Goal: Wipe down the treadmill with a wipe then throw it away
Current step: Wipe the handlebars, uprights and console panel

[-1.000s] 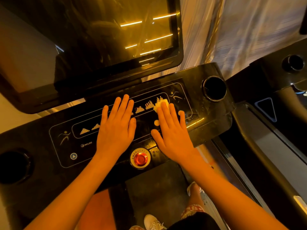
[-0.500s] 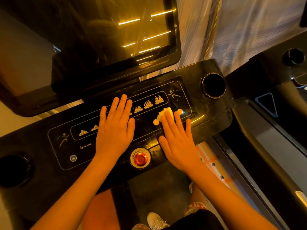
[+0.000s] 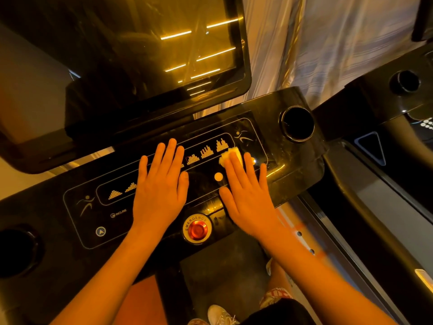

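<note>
Wipe (image 3: 230, 154): soft, light; I press it under right hand (image 3: 248, 198), fingers flat.
Left hand (image 3: 159, 191): flat on console (image 3: 77, 231), holding nothing.

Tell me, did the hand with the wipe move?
Yes. The right hand slid the wipe a little right, away from the emergency button, toward the cup holder.

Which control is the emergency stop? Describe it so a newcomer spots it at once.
Start at the big dark screen; below it lies the black console. On its near edge, between the wrists of the left hand and right hand, sits the emergency button. It alone is red, metal-ringed and labelled EMERGENCY, unlike the flat yellow dot further up.
</note>
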`<state>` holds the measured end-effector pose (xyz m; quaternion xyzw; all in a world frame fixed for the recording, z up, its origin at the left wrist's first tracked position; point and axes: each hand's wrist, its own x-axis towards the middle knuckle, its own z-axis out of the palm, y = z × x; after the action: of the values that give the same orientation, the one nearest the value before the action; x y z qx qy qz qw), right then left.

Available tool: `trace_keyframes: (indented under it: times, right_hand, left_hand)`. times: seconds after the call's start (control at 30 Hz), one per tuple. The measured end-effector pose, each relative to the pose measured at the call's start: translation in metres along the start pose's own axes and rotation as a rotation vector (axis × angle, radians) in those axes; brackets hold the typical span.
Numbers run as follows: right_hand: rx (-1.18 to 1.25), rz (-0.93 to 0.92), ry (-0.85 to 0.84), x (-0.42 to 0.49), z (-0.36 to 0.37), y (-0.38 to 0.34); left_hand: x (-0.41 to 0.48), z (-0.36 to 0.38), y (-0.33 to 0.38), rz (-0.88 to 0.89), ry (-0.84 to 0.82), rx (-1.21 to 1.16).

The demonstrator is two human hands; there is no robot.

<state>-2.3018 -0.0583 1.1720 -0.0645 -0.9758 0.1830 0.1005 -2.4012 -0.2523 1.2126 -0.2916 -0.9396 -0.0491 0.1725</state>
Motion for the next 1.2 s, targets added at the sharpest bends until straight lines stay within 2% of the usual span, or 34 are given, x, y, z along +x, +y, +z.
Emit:
trace_keyframes:
  times: [0.2, 0.43, 0.67, 0.87, 1.1, 1.2]
  right_hand:
    - [-0.039, -0.036, 0.060, 0.087, -0.024, -0.011]
    - [-0.011, -0.056, 0.035, 0.046, -0.015, 0.002]
    - [-0.026, -0.045, 0.087, 0.096, -0.025, -0.002]
    - [0.051, -0.072, 0.056, 0.042, -0.014, 0.005]
    - [0.067, -0.029, 0.094, 0.105, -0.035, -0.001]
    - [0.047, -0.117, 0.079, 0.070, -0.030, 0.012]
  left_hand:
    - [0.000, 0.000, 0.000, -0.002, -0.002, 0.002]
    - [-0.001, 0.001, 0.000, -0.010, -0.008, -0.003]
    - [-0.001, 0.000, 0.000, -0.003, -0.008, 0.000]
    - [-0.001, -0.001, 0.000, -0.008, -0.005, -0.024]
    - [-0.001, 0.000, 0.000, 0.002, -0.001, -0.015]
    - [-0.001, 0.000, -0.001, 0.002, -0.003, -0.021]
